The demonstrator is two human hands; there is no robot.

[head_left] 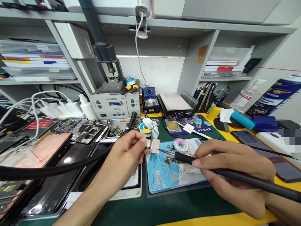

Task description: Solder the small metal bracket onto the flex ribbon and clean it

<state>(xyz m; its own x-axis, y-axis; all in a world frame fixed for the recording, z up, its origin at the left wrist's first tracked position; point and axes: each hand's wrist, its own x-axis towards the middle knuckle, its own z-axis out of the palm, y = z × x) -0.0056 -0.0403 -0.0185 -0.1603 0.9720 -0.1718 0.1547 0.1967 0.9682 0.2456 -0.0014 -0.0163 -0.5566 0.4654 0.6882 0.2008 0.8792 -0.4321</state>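
My left hand (128,152) is closed, pinching the edge of a small pale flat piece (155,146) between thumb and fingers. What exactly the piece is, I cannot make out. In my right hand (235,175) is a black soldering iron (184,157), gripped like a pen, its thin tip pointing left at the lower right of the pale piece. Whether tip and piece touch is too fine to tell. Beneath both hands lies a blue printed packet (156,185) on the green mat (164,210). A spool (180,145) and small phone parts (169,160) rest on the packet.
Disassembled phones (87,131) crowd the left, crossed by a thick black hose (58,171). Behind stand a hot-air station (114,105), a soldering station (150,100) and a heating plate (175,102). A flux tin (172,126) sits mid-mat; bottles and a spray can (275,94) stand right.
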